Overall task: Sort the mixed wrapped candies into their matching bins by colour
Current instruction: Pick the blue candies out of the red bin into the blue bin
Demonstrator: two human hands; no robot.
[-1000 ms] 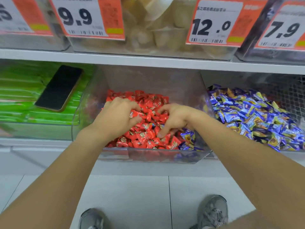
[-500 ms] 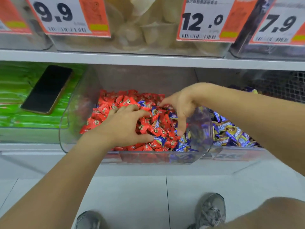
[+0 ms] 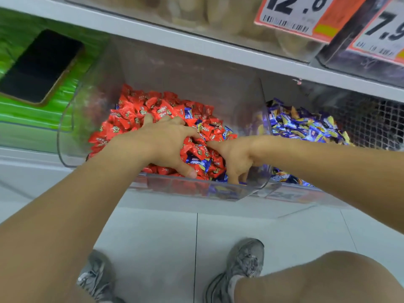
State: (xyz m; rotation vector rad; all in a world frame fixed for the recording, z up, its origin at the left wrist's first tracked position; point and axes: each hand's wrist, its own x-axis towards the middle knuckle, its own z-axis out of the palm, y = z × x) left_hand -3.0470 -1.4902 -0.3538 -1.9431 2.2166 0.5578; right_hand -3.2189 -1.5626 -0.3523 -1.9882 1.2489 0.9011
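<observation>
Reaching into the clear middle bin (image 3: 72, 127), both hands sit on the candy heap. Head view: red candies (image 3: 140, 112) fill the bin, glossy wrappers with a small printed face; several blue candies (image 3: 197, 164) with yellow print lie mixed in, mostly toward the front right corner. The neighbouring right bin (image 3: 282, 191) holds blue-and-yellow candies (image 3: 306, 125) only.

Left hand (image 3: 168, 143): palm down, fingers spread and curled into the pile, thumb near the front wall; whether it grips any piece cannot be told. Right hand (image 3: 236, 158): fingers bent downward into the front right corner, among blue wrappers; grip hidden, cannot tell.

Versus half a second ago: right hand has dropped from the rear of the bin to the front corner; left hand has shifted slightly back over the reds. Camera tilted; view blurred.

Edges: curved divider wall (image 3: 262, 119) stands just beside the right wrist. Shelf edge (image 3: 196, 43) overhangs above. Open space remains at the bin's rear. A phone (image 3: 39, 66) lies on green packets (image 3: 32, 114) to the left.
</observation>
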